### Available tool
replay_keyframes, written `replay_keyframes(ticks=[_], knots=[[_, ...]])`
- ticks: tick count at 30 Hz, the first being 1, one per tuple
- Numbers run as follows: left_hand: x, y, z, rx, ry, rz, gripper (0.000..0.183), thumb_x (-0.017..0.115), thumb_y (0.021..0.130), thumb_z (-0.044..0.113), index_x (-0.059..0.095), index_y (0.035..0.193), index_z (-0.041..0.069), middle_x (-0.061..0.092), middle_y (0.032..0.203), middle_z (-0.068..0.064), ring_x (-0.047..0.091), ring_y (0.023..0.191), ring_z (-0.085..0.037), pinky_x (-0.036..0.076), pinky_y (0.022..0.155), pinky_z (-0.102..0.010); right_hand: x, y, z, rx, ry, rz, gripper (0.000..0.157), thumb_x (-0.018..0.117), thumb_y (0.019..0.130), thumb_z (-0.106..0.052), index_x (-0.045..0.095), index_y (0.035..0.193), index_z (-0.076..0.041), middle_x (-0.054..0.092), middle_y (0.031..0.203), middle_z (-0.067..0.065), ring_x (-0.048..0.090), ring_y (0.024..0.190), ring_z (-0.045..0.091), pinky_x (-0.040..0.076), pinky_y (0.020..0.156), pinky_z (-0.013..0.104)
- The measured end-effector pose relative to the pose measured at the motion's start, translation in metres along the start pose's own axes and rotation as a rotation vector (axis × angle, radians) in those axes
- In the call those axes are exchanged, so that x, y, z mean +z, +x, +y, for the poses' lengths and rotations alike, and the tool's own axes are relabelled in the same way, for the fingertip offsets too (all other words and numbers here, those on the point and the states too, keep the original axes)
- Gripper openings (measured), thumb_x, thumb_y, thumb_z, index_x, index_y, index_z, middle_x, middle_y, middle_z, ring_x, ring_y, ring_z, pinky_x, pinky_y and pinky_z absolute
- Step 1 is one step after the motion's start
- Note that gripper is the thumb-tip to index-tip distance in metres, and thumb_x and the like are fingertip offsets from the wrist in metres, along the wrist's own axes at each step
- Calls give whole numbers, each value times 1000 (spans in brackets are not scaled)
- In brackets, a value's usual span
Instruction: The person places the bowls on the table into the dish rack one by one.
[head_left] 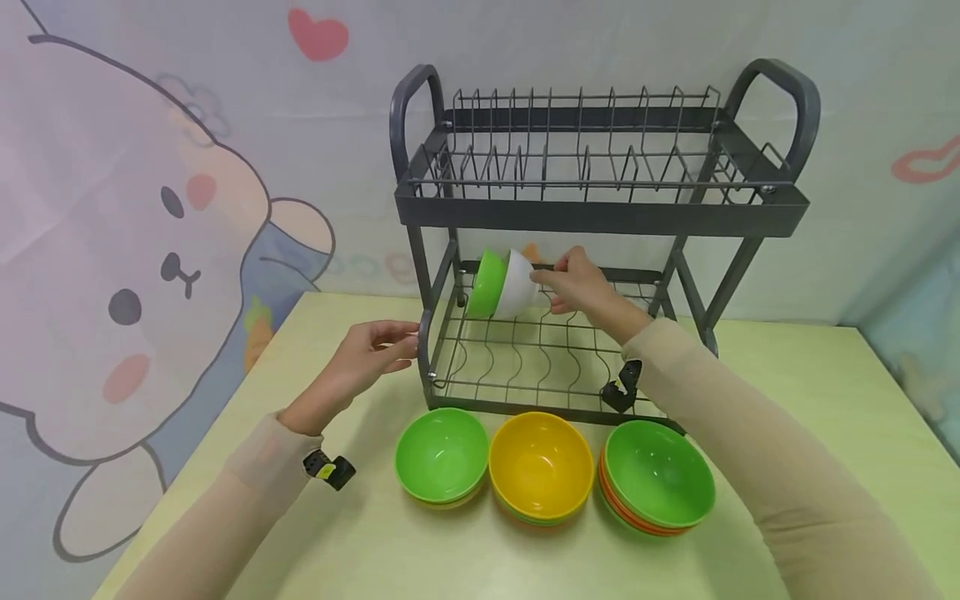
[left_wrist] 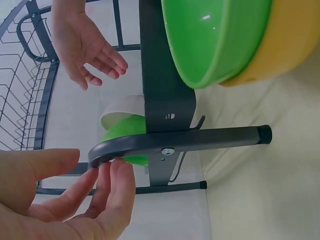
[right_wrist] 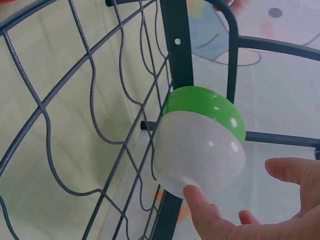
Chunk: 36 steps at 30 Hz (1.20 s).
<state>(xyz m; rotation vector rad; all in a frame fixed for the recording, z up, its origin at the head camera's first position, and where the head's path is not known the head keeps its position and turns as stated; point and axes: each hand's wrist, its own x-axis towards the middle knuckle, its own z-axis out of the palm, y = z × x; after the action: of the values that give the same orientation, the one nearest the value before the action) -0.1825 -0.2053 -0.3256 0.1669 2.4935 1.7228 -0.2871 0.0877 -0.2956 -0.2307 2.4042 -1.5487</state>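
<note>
slvs (head_left: pixel 247 493): beige, long | wrist cams (head_left: pixel 342 473): blk, L w/ yel mark (head_left: pixel 326 471)

Head cam looks fwd & down over the bench (head_left: pixel 352 550), far enough back to fit the rack (head_left: pixel 600 217), L hand (head_left: pixel 367 358) & R hand (head_left: pixel 588 290). L wrist cam's close in at the rack's L end, pic turned sideways, facing thru to the R hand; R wrist cam, also sideways & v. close, looks along the lower shelf (right_wrist: pixel 177 55) at the white bowl (right_wrist: pixel 200 150) & green bowl (right_wrist: pixel 205 100), which all 3 views share.

Bright, even light, soft shadows on tabletop (head_left: pixel 360 542), glints on white bowl (right_wrist: pixel 200 150); wrist views muted
</note>
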Motion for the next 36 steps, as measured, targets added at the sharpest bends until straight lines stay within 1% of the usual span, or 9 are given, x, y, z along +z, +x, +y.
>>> replay_keyframes(ticks=[3,7,10,14,21,26,30,34,36], knots=[[-3,-5,1,-1,22,0,37,57,92,15,52,125,-2,55,116,-20,57,103,-32,52,82,-32,-2,-3,-3,-2,26,-14,39,56,92,-30,30,105,-3,41,114,18,56,94,35,53,81,40],[-5,-9,3,4,29,-14,36,59,91,15,54,123,-2,55,117,-20,58,103,-33,52,83,-31,-6,-9,-8,-4,45,-44,40,55,92,-28,33,111,-1,43,114,19,57,92,33,54,79,39],[-6,-11,4,17,44,-24,34,61,89,13,56,120,-1,57,114,-20,60,99,-30,52,83,-33,-7,-14,-10,-1,54,-73,41,55,93,-28,35,115,0,45,113,20,55,94,34,53,80,39],[-5,-14,4,39,99,-42,32,63,88,10,58,118,-1,61,106,-17,63,91,-25,53,80,-34,-7,-20,-11,-13,63,-117,39,54,93,-27,39,115,2,46,108,21,55,95,38,53,81,41],[-2,-23,6,34,206,-103,31,64,87,17,60,113,1,62,100,-12,62,84,-22,52,78,-38,-2,-33,-12,-48,36,-201,38,53,94,-26,42,115,3,47,106,20,57,94,36,54,79,38],[2,-29,9,29,274,-129,28,66,86,19,61,106,1,61,95,-9,61,82,-21,52,73,-34,0,-43,-8,-71,32,-255,35,53,94,-25,45,113,3,49,107,19,54,97,40,54,78,39],[6,-36,8,3,311,-152,26,67,85,17,60,103,0,60,91,-9,62,81,-23,54,69,-32,0,-49,-3,-92,9,-282,32,52,94,-25,47,112,1,51,108,18,56,94,37,55,75,38],[11,-42,4,-45,353,-179,30,68,84,16,56,106,-1,58,89,-9,63,76,-24,55,65,-31,-1,-56,-2,-104,10,-309,36,53,94,-27,46,114,2,50,110,18,57,90,33,55,75,38],[13,-46,3,-57,397,-189,32,68,84,17,56,108,-1,58,88,-8,64,74,-23,54,62,-29,-2,-60,-2,-110,11,-316,37,53,94,-28,46,114,3,49,110,19,57,90,34,55,76,39]])
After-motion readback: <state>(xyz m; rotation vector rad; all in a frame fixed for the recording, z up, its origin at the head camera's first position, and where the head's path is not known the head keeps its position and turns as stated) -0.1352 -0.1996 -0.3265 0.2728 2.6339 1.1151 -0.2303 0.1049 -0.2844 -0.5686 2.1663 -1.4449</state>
